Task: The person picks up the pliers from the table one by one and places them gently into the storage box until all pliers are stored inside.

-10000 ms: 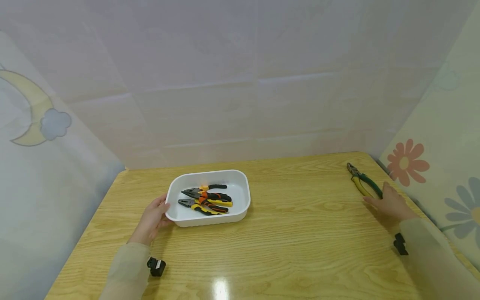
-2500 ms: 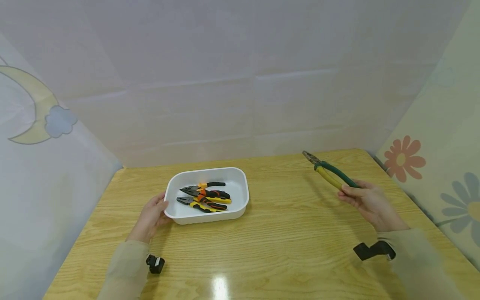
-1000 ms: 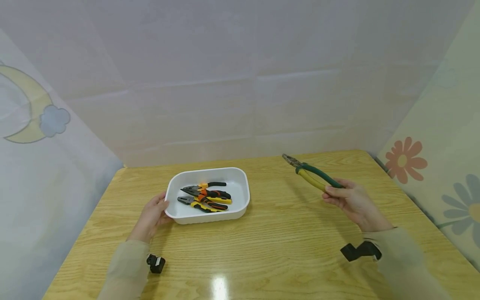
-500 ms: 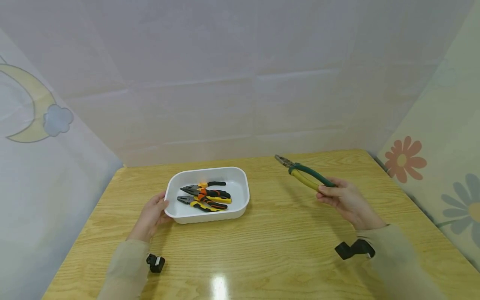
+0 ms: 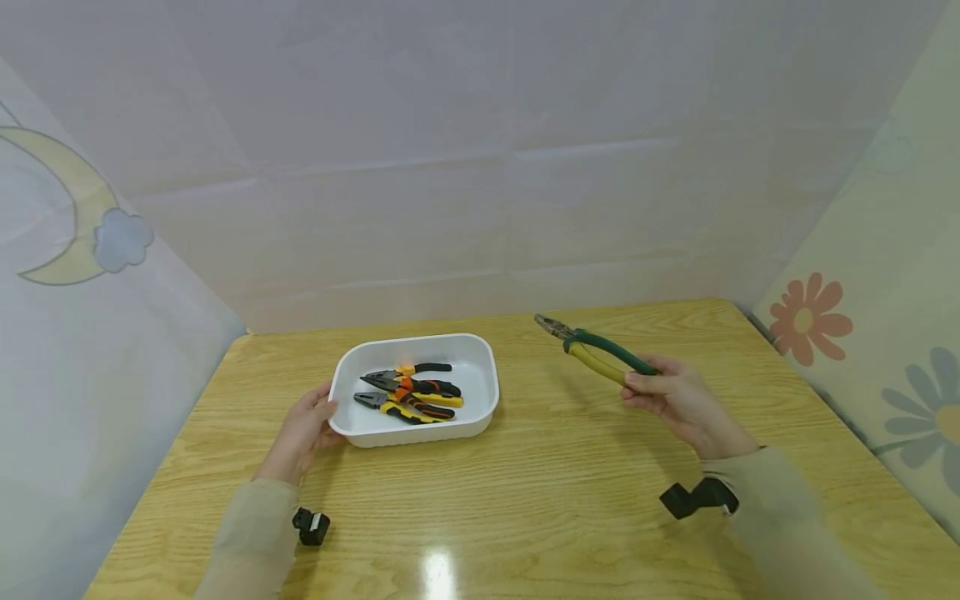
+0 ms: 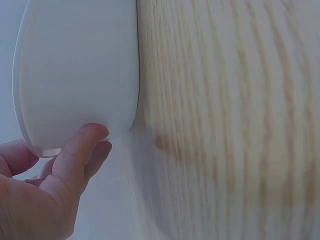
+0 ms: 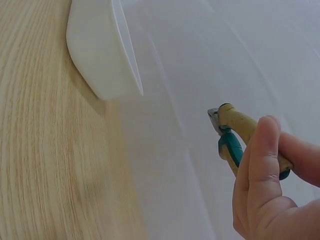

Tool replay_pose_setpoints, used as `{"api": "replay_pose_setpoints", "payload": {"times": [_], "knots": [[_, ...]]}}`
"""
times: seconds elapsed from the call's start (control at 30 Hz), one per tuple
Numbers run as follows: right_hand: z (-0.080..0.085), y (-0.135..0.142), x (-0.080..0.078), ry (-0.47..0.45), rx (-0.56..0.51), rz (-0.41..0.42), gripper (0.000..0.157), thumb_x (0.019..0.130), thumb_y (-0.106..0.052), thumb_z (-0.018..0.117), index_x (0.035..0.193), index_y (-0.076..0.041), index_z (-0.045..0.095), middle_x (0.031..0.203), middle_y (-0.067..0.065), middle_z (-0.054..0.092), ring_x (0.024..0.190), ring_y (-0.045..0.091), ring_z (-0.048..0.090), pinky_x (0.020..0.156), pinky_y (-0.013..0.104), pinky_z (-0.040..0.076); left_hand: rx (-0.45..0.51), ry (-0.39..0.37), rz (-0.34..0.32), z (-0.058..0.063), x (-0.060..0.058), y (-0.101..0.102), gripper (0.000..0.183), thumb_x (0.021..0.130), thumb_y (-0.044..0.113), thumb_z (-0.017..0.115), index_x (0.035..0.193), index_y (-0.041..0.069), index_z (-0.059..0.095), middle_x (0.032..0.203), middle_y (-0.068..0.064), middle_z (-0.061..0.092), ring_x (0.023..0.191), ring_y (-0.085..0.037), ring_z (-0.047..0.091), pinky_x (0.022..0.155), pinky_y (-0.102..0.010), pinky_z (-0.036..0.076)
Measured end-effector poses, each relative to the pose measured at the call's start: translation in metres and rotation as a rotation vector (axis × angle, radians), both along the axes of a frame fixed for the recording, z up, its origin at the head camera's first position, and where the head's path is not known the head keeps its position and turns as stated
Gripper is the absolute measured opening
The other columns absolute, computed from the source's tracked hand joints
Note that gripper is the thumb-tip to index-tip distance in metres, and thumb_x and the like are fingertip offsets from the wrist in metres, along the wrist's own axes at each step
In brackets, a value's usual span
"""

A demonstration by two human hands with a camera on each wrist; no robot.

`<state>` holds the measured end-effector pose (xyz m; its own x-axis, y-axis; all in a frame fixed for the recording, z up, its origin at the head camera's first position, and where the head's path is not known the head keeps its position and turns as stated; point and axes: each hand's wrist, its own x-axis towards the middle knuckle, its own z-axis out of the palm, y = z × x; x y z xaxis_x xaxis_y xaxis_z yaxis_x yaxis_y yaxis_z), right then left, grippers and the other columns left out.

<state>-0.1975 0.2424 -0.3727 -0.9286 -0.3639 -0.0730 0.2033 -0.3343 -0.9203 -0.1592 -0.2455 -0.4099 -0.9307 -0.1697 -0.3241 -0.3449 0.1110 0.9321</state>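
My right hand point(image 5: 678, 404) grips the handle ends of combination pliers point(image 5: 600, 342) with one green and one yellow handle. Their worn metal nose points left, and the tool is held above the table, right of the white tray point(image 5: 480, 425). In the right wrist view the pliers point(image 7: 237, 122) sit between thumb and fingers. My left hand point(image 5: 300, 433) holds the tray's left end, thumb at the rim and fingers under the outer wall; the left wrist view shows this hand point(image 6: 55, 185) pinching the tray's wall point(image 6: 80, 65). Several pliers point(image 5: 412, 396) with black, orange and yellow handles lie inside.
The tray stands on a wood-grain table point(image 5: 525, 508). Behind it rises a pale cloth wall point(image 5: 465, 208); side walls carry a printed moon point(image 5: 75, 208) and flowers point(image 5: 802, 321). A black wrist camera point(image 5: 697, 497) sits on the right wrist, another point(image 5: 311, 527) on the left.
My right hand took up the green-and-yellow pliers from the table's far right and has carried them left toward the tray. My left hand and the tray stay in place.
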Motion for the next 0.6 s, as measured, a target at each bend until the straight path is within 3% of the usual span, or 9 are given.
{"api": "replay_pose_setpoints", "payload": {"times": [0.27,0.47,0.6], "knots": [[-0.001,-0.009,-0.001,0.002,0.05,0.017,0.043,0.095,0.007,0.056,0.13,0.012,0.03,0.085,0.01,0.065,0.072,0.015,0.069,0.07,0.025,0.055,0.012,0.002,0.001,-0.001,0.0,-0.001,0.053,0.107,0.013,0.034,0.155,0.002,0.014,0.157,-0.02,0.022,0.12,-0.026,0.048,0.074,-0.026,0.05],[0.0,-0.016,0.0,-0.003,0.059,0.025,0.043,0.095,0.007,0.055,0.13,0.013,0.031,0.083,0.009,0.065,0.071,0.014,0.068,0.07,0.024,0.055,0.011,-0.001,0.003,-0.002,0.0,-0.001,0.053,0.107,0.013,0.034,0.155,0.002,0.014,0.157,-0.02,0.022,0.122,-0.028,0.047,0.075,-0.026,0.051],[0.001,-0.021,0.0,-0.002,0.075,0.035,0.051,0.095,0.006,0.054,0.135,0.016,0.024,0.083,0.008,0.065,0.071,0.013,0.068,0.07,0.024,0.055,0.007,0.005,0.002,-0.001,0.001,-0.001,0.053,0.107,0.013,0.035,0.155,0.002,0.015,0.157,-0.02,0.022,0.119,-0.025,0.049,0.074,-0.025,0.051]]}}
